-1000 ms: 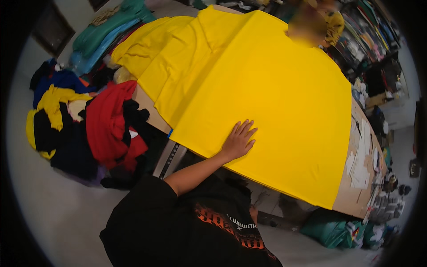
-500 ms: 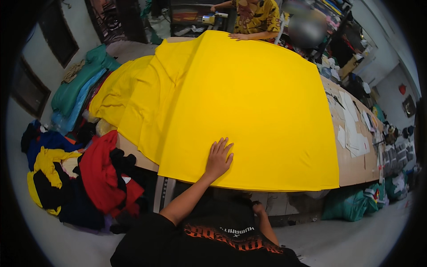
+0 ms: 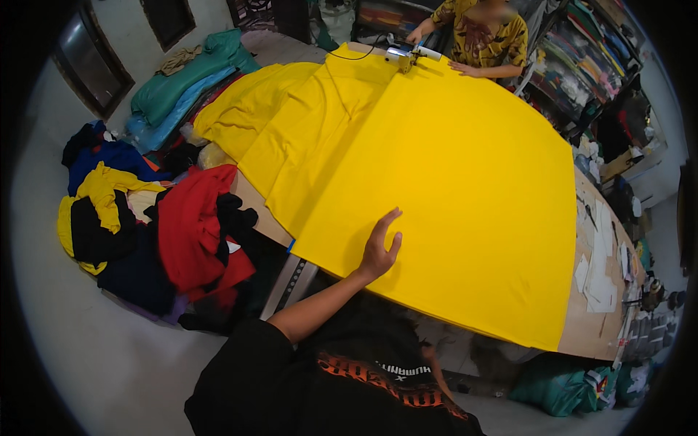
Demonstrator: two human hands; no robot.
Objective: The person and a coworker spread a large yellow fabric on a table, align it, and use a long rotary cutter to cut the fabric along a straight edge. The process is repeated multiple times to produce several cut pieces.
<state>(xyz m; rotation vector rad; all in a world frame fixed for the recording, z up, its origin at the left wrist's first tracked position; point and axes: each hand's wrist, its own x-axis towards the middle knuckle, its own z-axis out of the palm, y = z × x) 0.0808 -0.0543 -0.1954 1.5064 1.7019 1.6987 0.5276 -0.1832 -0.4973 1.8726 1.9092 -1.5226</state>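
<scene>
A broad sheet of yellow cloth (image 3: 451, 189) covers most of the table, smooth on the right and loosely rumpled on the left. Over its near part my left hand (image 3: 380, 248) is held edge-on, fingers stretched and empty, seemingly lifted off the cloth. My right hand (image 3: 426, 350) is low beside my body, below the table edge; its fingers are too dark and blurred to make out. Across the table, a person in a yellow patterned shirt (image 3: 491, 36) has one hand on a metal cutting machine (image 3: 404, 58) at the cloth's far edge, the other hand flat on the cloth.
Heaped clothes, including a red garment (image 3: 193, 225), lie left of the table. Behind them are green wrapped bundles (image 3: 182, 80). White paper patterns (image 3: 600, 269) lie on the table's right end. Green sacks (image 3: 552, 389) sit beneath. A perforated metal rail (image 3: 289, 287) juts out near my left arm.
My left hand has turned from palm-down on the cloth to edge-on. The cutting machine now stands at the cloth's far edge, under the other person's hand. The view has shifted and tilted.
</scene>
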